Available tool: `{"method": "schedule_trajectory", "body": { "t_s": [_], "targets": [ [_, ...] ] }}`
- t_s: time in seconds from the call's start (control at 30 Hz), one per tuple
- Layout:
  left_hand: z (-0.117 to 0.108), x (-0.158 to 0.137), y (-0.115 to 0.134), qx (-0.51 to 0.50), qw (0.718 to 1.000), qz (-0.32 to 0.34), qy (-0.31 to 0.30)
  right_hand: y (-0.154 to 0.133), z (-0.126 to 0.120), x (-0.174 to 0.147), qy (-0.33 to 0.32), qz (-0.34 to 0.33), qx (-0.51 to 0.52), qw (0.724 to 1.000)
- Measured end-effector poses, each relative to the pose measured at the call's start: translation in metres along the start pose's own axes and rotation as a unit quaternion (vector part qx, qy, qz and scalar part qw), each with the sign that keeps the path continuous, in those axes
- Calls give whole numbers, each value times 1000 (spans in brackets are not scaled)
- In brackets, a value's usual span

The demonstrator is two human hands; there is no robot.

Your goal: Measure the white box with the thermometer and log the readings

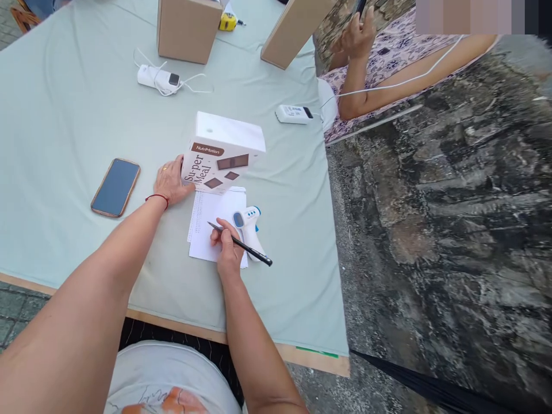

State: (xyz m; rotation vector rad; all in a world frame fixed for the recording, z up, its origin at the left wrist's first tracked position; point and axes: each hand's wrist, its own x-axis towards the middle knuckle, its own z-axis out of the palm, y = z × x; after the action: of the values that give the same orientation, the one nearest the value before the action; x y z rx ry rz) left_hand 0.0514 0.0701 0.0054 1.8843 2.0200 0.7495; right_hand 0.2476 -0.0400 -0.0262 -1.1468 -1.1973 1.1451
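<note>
My left hand [171,179] holds the lower left edge of a white "Super Meal" box [230,135], its thumb along the front face. The box stands upright at the far end of some white paper sheets [211,250]; the left strip of paper carries small printed or written lines. My right hand [228,244] is closed round a black pen [252,251] over the sheets, with the pen's pointed end toward the upper left. Just right of that hand lies a white and blue infrared thermometer [250,230], partly over the paper's edge.
A phone [115,187] lies left of my left hand. Farther back are a white device with cables [157,79], another white device [294,114], two cardboard boxes [187,31] and a yellow tape measure [227,22]. Another person's hand [360,34] is beyond the table's right edge.
</note>
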Motion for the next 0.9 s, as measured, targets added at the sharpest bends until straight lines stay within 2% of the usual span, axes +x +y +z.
{"method": "schedule_trajectory", "body": {
  "t_s": [0.2,0.4,0.67,0.9],
  "targets": [
    [1,0,0,2,1000,0,-4,-3,6,-7,-14,29,-6,999],
    [1,1,1,2,1000,5,-6,-4,9,-9,37,65,-41,996],
    [-1,0,5,7,1000,-1,-18,-7,11,-11,36,25,-143,989],
    [0,0,5,-6,1000,6,-20,-6,11,-14,24,12,-159,987]
  ]
}}
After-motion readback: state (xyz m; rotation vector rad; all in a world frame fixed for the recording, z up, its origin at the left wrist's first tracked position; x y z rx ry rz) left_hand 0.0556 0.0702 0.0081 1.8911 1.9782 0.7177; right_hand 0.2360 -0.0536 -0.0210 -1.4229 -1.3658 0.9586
